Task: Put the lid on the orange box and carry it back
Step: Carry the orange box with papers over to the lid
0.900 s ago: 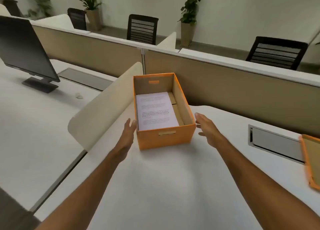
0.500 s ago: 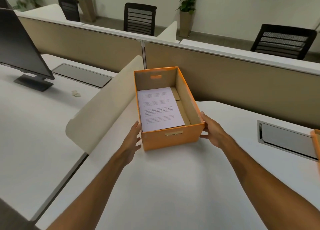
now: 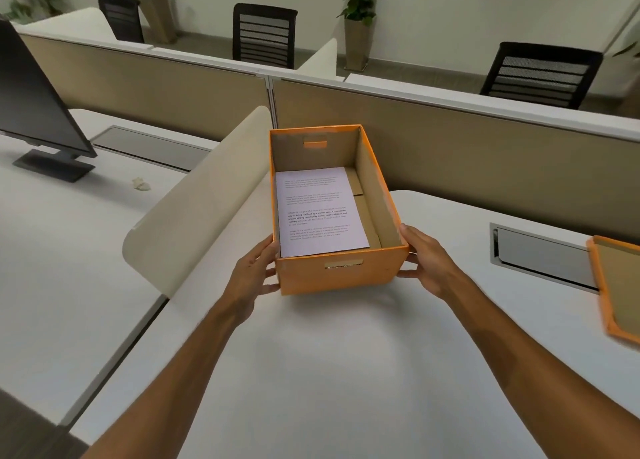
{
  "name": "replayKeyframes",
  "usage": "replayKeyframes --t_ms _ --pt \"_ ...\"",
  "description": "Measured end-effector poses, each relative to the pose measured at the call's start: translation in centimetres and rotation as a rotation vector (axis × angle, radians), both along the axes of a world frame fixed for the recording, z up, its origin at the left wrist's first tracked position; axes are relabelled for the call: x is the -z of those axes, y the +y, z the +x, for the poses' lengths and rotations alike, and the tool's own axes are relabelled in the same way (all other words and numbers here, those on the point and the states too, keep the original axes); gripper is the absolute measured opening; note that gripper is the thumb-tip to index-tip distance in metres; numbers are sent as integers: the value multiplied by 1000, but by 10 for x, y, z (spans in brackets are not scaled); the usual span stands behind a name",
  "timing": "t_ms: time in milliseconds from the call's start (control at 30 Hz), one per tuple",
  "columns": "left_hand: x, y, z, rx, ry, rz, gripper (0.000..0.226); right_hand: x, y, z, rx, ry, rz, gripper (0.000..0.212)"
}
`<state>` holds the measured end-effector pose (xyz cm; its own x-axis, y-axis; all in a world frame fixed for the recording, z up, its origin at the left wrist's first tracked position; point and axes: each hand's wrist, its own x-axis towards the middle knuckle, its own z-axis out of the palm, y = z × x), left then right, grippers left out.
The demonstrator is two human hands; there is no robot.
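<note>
Orange box (image 3: 337, 273) lidless, left hand (image 3: 254, 273) – right hand (image 3: 424, 263) clasping its sides

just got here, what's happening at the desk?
A person has both hands on an open orange box on the white desk: left hand on its left side, right hand on its right. Printed sheets lie inside. The lid isn't on yet; it lies upside down at the desk's right edge.
</note>
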<state>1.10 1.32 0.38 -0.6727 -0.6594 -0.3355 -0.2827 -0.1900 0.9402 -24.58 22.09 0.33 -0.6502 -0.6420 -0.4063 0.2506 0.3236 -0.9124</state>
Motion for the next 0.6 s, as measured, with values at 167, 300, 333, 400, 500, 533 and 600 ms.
replayKeyframes --t_ms 167,300,333,400,500,533,600 --pt "-14 35 6 21 29 -15 49 -23 55 16 42 52 -28 51" --pt "-24 76 10 52 44 -30 41 -36 108 30 94 71 -51 47" --pt "-26 89 12 57 44 -34 41 -38 123 35 106 74 -54 45" --pt "-30 115 14 70 42 -43 45 -41 152 43 133 81 -58 39" --pt "-36 155 17 75 38 -57 50 -43 196 55 169 89 -67 41" --pt "-37 168 17 71 36 -61 50 -44 211 59 177 90 -68 43" --pt "-38 195 20 75 28 -67 49 -44 239 68 197 87 -71 47"
